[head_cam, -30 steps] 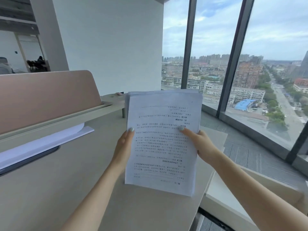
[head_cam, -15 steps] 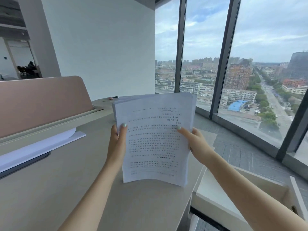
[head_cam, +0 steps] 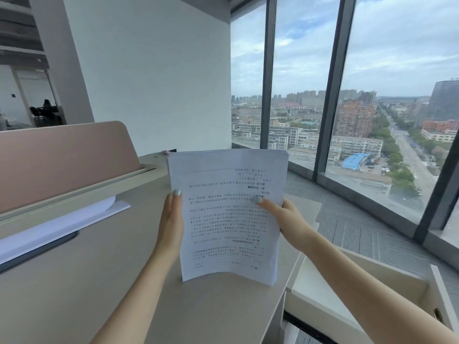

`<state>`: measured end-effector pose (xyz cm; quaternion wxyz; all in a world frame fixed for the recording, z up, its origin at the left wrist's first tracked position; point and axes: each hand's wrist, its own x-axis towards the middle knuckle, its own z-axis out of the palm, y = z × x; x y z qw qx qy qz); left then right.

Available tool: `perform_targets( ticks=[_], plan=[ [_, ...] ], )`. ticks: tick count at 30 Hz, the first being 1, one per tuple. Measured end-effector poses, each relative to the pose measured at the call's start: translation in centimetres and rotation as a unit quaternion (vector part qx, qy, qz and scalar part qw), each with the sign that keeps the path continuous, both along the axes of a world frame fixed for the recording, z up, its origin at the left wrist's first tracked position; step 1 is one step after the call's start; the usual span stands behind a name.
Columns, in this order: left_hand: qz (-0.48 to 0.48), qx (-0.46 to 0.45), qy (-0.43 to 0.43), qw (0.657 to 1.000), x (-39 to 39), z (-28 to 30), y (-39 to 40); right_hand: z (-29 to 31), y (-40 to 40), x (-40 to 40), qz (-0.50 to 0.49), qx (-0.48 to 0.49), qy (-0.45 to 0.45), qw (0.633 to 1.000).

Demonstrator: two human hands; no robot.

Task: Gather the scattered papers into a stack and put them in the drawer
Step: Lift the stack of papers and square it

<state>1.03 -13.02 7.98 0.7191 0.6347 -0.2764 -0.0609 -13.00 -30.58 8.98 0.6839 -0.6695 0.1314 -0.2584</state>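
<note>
Head: left hand (head_cam: 171, 219), right hand (head_cam: 285, 219) grip papers (head_cam: 228, 219).

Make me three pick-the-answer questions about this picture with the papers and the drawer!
1. Where is the drawer?
A. Behind the pink screen
B. Low on the right, beside the desk
C. Under the window

2. How many hands hold the stack of papers?
A. None
B. One
C. Two

3. What state is the drawer in?
A. Pulled open
B. Shut
C. Full of books

Answers:
1 B, it sticks out at the right end of the desk.
2 C, the left hand has a grip on one side edge and the right hand on the other.
3 A, its pale inside shows and looks bare where visible.
</note>
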Motion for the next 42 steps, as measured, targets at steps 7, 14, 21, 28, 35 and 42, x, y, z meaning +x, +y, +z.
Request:
perform_targets(
  ticks=[7, 14, 21, 28, 35, 42],
  plan=[
    [0.007, -0.010, 0.008, 1.000, -2.4, 0.5, 0.5, -1.4, 1.3, 0.1, -0.017, -0.002, -0.006, 1.000],
    [-0.011, 0.016, 0.032, 0.999, -0.9, -2.2, 1.2, -2.9, 0.6, 0.0, 0.023, -0.012, 0.032, 0.999],
    [-0.031, 0.054, 0.027, 0.998, -1.7, -2.7, 0.5, -3.2, -0.6, -1.2, 0.038, -0.062, 0.066, 0.995],
    [-0.128, 0.096, 0.037, 0.986, -5.7, -2.7, -4.9, -1.2, -6.0, -7.6, 0.049, -0.039, 0.137, 0.989],
    [-0.153, 0.101, 0.097, 0.978, -12.4, -5.4, -13.3, -3.7, -10.6, -17.9, -0.012, 0.187, 0.162, 0.969],
    [-0.072, 0.082, 0.158, 0.981, -18.2, -9.2, -18.2, -10.9, -9.6, -23.8, -0.104, 0.389, -0.128, 0.907]
  ],
)
